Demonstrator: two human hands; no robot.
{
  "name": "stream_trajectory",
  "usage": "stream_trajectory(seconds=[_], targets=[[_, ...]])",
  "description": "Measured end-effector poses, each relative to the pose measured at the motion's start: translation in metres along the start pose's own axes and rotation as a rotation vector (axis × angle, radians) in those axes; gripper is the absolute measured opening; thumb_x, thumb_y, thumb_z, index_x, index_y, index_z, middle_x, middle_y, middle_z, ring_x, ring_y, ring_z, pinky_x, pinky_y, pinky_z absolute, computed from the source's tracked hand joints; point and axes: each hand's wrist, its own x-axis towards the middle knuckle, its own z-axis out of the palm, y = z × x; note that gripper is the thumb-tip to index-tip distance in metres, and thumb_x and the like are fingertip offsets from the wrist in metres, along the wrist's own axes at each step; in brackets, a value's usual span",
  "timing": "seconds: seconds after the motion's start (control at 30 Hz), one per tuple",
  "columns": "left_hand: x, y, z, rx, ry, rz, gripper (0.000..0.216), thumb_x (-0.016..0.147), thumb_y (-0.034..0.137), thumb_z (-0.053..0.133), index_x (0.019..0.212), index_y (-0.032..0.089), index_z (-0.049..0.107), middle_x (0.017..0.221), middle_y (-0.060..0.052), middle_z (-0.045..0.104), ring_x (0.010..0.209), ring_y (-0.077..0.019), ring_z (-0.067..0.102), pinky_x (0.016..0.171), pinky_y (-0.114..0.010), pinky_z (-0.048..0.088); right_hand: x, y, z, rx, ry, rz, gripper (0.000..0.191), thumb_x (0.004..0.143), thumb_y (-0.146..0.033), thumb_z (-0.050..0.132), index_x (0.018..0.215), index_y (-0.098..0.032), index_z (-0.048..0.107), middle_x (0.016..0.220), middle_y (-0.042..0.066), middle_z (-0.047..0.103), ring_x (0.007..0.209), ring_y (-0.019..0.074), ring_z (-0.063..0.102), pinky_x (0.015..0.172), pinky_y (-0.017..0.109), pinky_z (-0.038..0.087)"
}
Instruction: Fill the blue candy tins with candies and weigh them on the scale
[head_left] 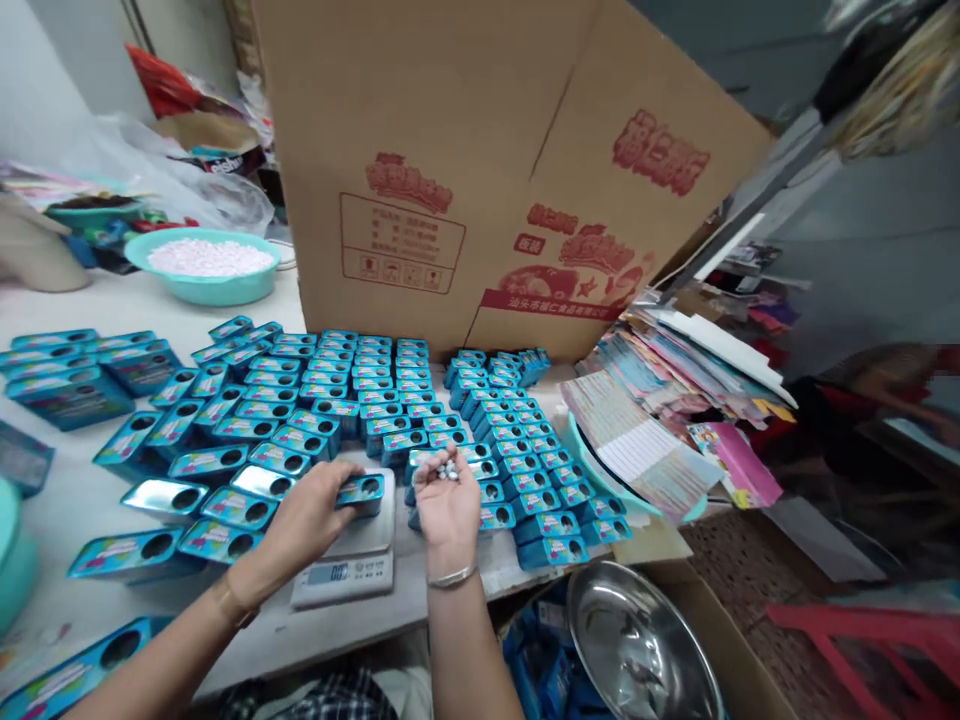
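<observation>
My left hand [319, 505] is closed round a blue tin [361, 489] with a round hole in its top. That tin is at the white digital scale [352, 565]; whether it rests on the pan or just above, I cannot tell. Palm up and fingers curled, my right hand [450, 510] cups several small white pellets [448, 470]. It is just right of the scale, beside rows of similar blue tins [525, 470]. More blue tins [255, 425] crowd the table left of and behind the scale, their top holes showing.
A large cardboard box [465, 180] stands behind the tins. A turquoise basin [202, 285] of pale pellets is at the back left. On the right are stacked papers [697, 350] and a sheet-covered basin [592, 465]. Below the edge, a metal bowl [637, 640] sits over a carton.
</observation>
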Motion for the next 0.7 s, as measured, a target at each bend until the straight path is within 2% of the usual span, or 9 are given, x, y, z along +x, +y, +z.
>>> stream_trajectory(seconds=[0.07,0.13,0.2,0.3,0.4,0.5,0.6,0.7], targets=[[-0.004,0.001,-0.014,-0.014,0.085,0.094,0.050,0.080,0.032,0.064,0.127,0.021,0.055,0.124,-0.010,0.064,0.117,-0.0275,0.059,0.100,-0.043,0.047,-0.001,-0.004,-0.002,-0.066,-0.022,-0.035,0.011,0.090,-0.024,0.050,0.083,-0.022,0.059,0.067,-0.005,0.059,0.061,0.0094,0.057,0.060,0.024,0.049],[-0.012,0.007,-0.044,-0.006,0.247,0.143,0.069,0.081,0.041,0.065,0.143,0.023,0.040,0.141,-0.011,0.052,0.131,-0.0292,0.048,0.110,-0.047,0.040,-0.001,-0.009,-0.004,-0.115,-0.040,-0.075,0.010,0.089,-0.024,0.051,0.083,-0.022,0.059,0.070,-0.004,0.060,0.063,0.0096,0.058,0.061,0.025,0.050],[-0.024,0.013,-0.081,0.014,0.452,0.086,0.076,0.083,0.050,0.063,0.148,0.026,0.032,0.147,-0.008,0.046,0.136,-0.0302,0.043,0.115,-0.051,0.035,-0.002,-0.013,-0.004,-0.141,-0.037,-0.118,0.009,0.088,-0.022,0.052,0.084,-0.021,0.060,0.075,-0.004,0.063,0.067,0.0096,0.060,0.066,0.026,0.052],[-0.043,0.016,-0.123,-0.051,0.645,-0.115,0.074,0.081,0.054,0.065,0.146,0.030,0.037,0.138,-0.002,0.055,0.124,-0.0285,0.055,0.110,-0.052,0.042,-0.002,-0.018,-0.002,-0.157,0.006,-0.149,0.010,0.088,-0.019,0.052,0.086,-0.021,0.061,0.081,-0.002,0.066,0.075,0.0095,0.064,0.075,0.027,0.054],[-0.057,0.007,-0.136,-0.151,0.643,-0.222,0.064,0.080,0.055,0.065,0.137,0.031,0.049,0.126,0.001,0.063,0.112,-0.0254,0.062,0.105,-0.048,0.048,0.000,-0.019,-0.001,-0.192,0.033,-0.162,0.010,0.086,-0.017,0.054,0.086,-0.021,0.063,0.083,-0.002,0.068,0.080,0.0100,0.066,0.080,0.030,0.054],[-0.060,-0.005,-0.129,-0.165,0.564,-0.243,0.053,0.081,0.057,0.061,0.129,0.033,0.055,0.122,0.003,0.065,0.110,-0.0248,0.063,0.106,-0.047,0.047,0.002,-0.017,0.000,-0.219,0.028,-0.169,0.009,0.085,-0.017,0.056,0.086,-0.022,0.063,0.081,-0.003,0.068,0.079,0.0102,0.067,0.080,0.031,0.054],[-0.056,-0.012,-0.119,-0.174,0.484,-0.211,0.050,0.083,0.058,0.058,0.128,0.035,0.054,0.122,0.003,0.065,0.110,-0.0242,0.063,0.105,-0.045,0.047,0.003,-0.015,0.001,-0.228,0.016,-0.153,0.008,0.086,-0.018,0.055,0.084,-0.022,0.062,0.079,-0.003,0.067,0.076,0.0099,0.066,0.077,0.030,0.054],[-0.051,-0.013,-0.107,-0.192,0.395,-0.119,0.049,0.086,0.054,0.058,0.131,0.034,0.051,0.127,0.001,0.062,0.116,-0.0228,0.060,0.105,-0.041,0.046,0.001,-0.016,0.004,-0.169,0.040,-0.128,0.012,0.088,-0.018,0.051,0.084,-0.021,0.062,0.078,-0.003,0.067,0.074,0.0092,0.065,0.074,0.027,0.054]])
